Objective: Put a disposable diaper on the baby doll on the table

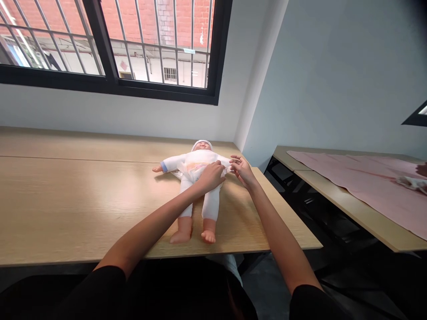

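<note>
A baby doll point(202, 155) lies on its back on the wooden table, its head toward the wall and its bare feet toward me. It wears a white outfit with a blue cuff and a pale cap. Around its waist is a white diaper point(191, 167) with a coloured print. My left hand point(211, 177) rests on the diaper's front at the right side, fingers bent and closed on it. Beside the doll's sleeve on the right, my right hand point(243, 171) has its fingers curled in close to the diaper's side. What its fingertips hold is too small to make out.
The table point(83, 200) runs along the wall beneath a barred window point(160, 44). Across a gap on the right, another table carries a pink cloth point(360, 178). Another person's hand point(421, 170) shows at the far right edge, near a white cloth item point(412, 182).
</note>
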`<move>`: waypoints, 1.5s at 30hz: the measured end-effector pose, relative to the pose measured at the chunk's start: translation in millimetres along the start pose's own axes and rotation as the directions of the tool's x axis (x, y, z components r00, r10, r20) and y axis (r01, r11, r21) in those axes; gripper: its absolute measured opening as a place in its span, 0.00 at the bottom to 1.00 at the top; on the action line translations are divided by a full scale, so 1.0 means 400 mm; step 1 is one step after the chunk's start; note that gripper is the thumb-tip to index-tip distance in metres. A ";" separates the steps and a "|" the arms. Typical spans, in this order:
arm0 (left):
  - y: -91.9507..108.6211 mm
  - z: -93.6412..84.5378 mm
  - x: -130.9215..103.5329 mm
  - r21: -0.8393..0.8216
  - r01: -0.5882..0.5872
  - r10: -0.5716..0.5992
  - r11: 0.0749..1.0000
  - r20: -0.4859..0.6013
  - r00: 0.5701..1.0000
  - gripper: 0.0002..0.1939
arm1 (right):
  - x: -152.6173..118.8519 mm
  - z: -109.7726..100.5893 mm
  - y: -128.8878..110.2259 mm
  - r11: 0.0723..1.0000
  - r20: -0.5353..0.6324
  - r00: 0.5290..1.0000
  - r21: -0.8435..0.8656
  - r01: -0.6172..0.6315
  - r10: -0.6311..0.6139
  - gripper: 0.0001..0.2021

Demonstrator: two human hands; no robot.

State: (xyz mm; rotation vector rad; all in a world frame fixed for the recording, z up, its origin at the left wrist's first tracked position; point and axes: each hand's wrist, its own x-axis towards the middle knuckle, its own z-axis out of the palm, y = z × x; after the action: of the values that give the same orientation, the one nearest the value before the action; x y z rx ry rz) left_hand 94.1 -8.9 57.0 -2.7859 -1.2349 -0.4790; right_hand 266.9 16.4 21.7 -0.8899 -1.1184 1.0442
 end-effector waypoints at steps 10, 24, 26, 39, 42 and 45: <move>0.019 -0.001 -0.003 0.145 0.016 -0.018 0.989 0.014 1.000 0.12 | -0.022 0.027 -0.015 0.999 0.108 0.993 -0.018 0.049 -0.047 0.23; 0.123 0.041 -0.066 0.315 -0.099 0.044 0.944 0.178 0.983 0.22 | -0.027 0.041 0.003 0.998 0.176 0.983 -0.034 0.061 -0.054 0.25; 0.124 0.036 -0.066 0.322 -0.098 0.036 0.942 0.193 0.980 0.23 | -0.030 0.045 0.002 0.996 0.186 0.980 -0.050 0.074 -0.064 0.25; 0.141 0.018 -0.085 0.211 -0.050 0.021 0.976 0.138 0.990 0.23 | -0.030 0.038 -0.004 0.998 0.168 0.985 -0.055 0.035 -0.026 0.24; 0.145 0.012 -0.091 0.174 -0.021 0.003 0.984 0.102 0.995 0.24 | -0.037 0.039 -0.007 0.997 0.195 0.981 -0.074 0.017 -0.002 0.24; 0.141 0.017 -0.085 0.189 0.026 -0.061 0.982 0.182 0.981 0.25 | -0.040 0.049 -0.009 0.998 0.215 0.977 -0.060 0.002 0.011 0.26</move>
State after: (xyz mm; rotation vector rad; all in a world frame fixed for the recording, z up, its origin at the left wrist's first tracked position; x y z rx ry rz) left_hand 115.5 -70.1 44.3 -2.6987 -1.3026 -0.0970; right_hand 246.9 1.0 25.4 -0.8407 -1.3346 1.1362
